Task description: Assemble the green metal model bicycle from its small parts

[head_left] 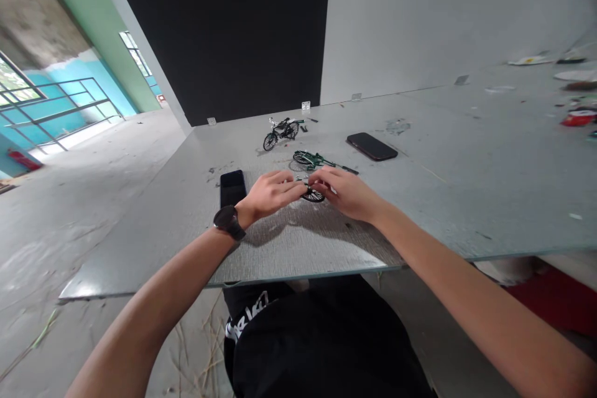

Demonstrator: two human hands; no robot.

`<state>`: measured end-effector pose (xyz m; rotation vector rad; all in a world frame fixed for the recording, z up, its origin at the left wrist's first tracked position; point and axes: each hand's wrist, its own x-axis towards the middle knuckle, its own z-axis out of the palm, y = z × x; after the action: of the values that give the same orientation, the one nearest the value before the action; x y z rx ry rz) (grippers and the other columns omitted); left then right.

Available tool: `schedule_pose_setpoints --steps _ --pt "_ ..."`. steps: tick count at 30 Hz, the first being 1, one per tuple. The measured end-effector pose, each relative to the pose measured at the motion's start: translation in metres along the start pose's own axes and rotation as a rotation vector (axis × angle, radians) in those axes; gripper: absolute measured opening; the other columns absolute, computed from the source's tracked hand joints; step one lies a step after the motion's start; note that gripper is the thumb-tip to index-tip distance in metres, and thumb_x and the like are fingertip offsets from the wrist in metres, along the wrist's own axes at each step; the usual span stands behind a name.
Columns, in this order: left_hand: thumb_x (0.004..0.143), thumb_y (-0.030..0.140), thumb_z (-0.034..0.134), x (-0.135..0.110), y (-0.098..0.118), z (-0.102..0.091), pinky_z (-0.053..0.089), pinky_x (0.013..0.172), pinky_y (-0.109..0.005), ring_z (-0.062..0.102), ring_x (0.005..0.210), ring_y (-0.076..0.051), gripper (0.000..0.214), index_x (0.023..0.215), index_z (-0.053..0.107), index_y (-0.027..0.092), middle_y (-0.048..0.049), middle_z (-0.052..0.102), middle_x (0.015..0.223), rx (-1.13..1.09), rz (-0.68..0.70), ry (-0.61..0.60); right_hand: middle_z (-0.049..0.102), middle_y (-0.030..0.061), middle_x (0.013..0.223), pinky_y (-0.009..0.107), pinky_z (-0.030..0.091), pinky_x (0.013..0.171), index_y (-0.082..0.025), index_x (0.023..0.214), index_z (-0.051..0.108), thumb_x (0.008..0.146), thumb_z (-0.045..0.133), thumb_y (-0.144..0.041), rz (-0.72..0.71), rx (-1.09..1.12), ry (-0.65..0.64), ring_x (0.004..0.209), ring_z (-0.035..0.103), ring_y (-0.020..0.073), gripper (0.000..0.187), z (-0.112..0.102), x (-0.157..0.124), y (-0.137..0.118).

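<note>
Between my two hands is a small black spoked toy bicycle wheel (pixel 313 195), just above or on the grey table. My left hand (pixel 272 193), with a black watch on its wrist, pinches the wheel's left side. From the right, my right hand (pixel 345 191) curls its fingers round the wheel's other edge. Fingers partly cover the wheel. Just beyond them lies a green toy bicycle frame (pixel 317 160) on its side, with one wheel attached. Small silvery parts (pixel 302 178) sit by my fingertips, too tiny to name.
A black model bicycle (pixel 282 132) stands upright farther back, small dark pieces beside it. One phone (pixel 232 188) lies near my left wrist, another phone (pixel 372 146) at the right. A black panel (pixel 233 37) rises behind the table (pixel 448 199). Blurred items lie far right.
</note>
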<state>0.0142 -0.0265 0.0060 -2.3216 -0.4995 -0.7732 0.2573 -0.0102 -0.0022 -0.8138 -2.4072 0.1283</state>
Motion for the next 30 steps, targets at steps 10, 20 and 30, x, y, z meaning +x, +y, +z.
schedule_pose_setpoints --steps 10,20,30 --pt "0.105 0.020 0.044 -0.0013 -0.0009 0.0028 0.044 0.066 -0.025 0.059 0.078 -0.014 0.022 0.099 0.066 0.019 -0.0024 0.065 0.078 0.012 0.003 -0.020 0.067 0.0090 0.102 0.033 0.047 0.075 -0.023 0.106 0.060 0.105 0.040 -0.031 -0.011 0.015 -0.020 0.088 0.063 0.0214 0.022 -0.0014 0.0009 -0.0011" --pt "0.105 0.023 0.047 0.0009 0.0002 0.0019 0.041 0.064 -0.025 0.057 0.075 -0.014 0.022 0.098 0.067 0.018 -0.0014 0.064 0.076 0.002 -0.019 -0.018 0.066 0.0088 0.104 0.034 0.048 0.078 -0.022 0.107 0.060 0.104 0.042 -0.028 -0.008 0.019 -0.016 0.090 0.063 0.0221 0.019 -0.0008 0.0003 0.0000" --pt "0.107 0.027 0.040 -0.0001 -0.0025 0.0048 0.042 0.067 -0.026 0.058 0.079 -0.016 0.033 0.097 0.069 0.018 -0.0048 0.066 0.079 -0.019 0.015 -0.080 0.066 0.0086 0.101 0.033 0.044 0.071 -0.022 0.103 0.063 0.105 0.038 -0.030 0.021 -0.138 -0.070 0.083 0.062 0.0213 0.026 -0.0030 0.0005 -0.0069"
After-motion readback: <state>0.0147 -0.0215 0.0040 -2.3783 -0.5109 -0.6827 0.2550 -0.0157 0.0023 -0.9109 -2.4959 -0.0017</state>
